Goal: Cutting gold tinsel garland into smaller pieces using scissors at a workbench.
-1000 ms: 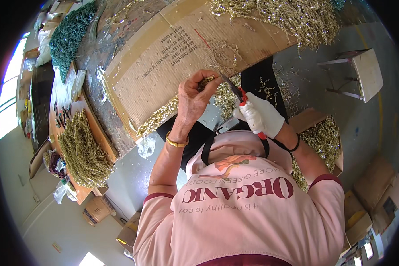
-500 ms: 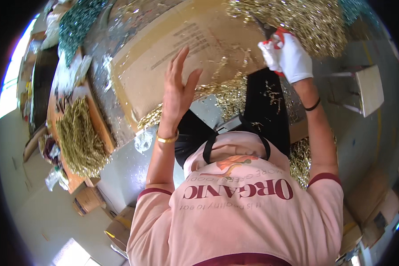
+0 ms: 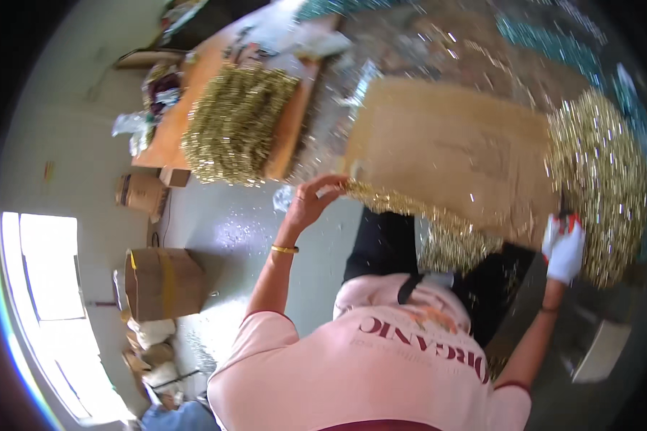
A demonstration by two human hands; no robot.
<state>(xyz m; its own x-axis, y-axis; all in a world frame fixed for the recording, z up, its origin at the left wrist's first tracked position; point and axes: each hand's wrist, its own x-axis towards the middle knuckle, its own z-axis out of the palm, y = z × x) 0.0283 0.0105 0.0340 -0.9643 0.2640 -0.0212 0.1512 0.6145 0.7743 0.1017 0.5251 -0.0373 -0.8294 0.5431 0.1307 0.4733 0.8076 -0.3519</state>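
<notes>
My bare left hand (image 3: 313, 202), with a gold bangle at the wrist, is at the near left corner of a flat cardboard sheet (image 3: 446, 136). Its thumb and fingers pinch the left end of a gold tinsel strand (image 3: 402, 202), which runs along the sheet's near edge. In a white glove, my right hand (image 3: 564, 250) is closed around red-handled snips (image 3: 569, 219) by the sheet's right edge. Their dark blades point away from me, next to a large gold tinsel heap (image 3: 602, 187). More gold tinsel (image 3: 453, 248) hangs below the sheet, over my lap.
To the left, a bundle of gold tinsel (image 3: 241, 118) lies on a wooden bench (image 3: 169, 140). Teal tinsel (image 3: 546, 44) is at the far side of the table. An open cardboard box (image 3: 162, 284) stands on the floor at left, and a pale stool (image 3: 602, 352) at lower right.
The view has swung toward the left. My left hand, open in the air before, has come down to the sheet's corner and taken the tinsel's end. The right hand still holds the snips.
</notes>
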